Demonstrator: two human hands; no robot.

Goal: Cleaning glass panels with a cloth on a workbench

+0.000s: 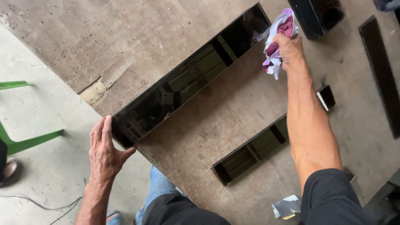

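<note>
- Long black glossy panel (pixel 189 77) lay diagonally across the worn brown bench (pixel 233 125), its near end overhanging the bench's left edge, its far end toward the far edge.
- Left hand (pixel 106 152) was open, palm and fingers flat against the panel's near end, thumb spread below the corner.
- Right hand (pixel 289 48) was closed around a bunched pink-and-white cloth (pixel 278 39), held at the panel's far end; cloth touched or just cleared the panel, cannot tell which.
- Second, shorter black panel (pixel 254 152) lay parallel, nearer the bench's near edge, partly hidden by the right forearm.
- Narrow dark strip (pixel 381 73) lay by the right edge.
- Green chair (pixel 25 139) stood on the concrete floor (pixel 46 179).
</note>
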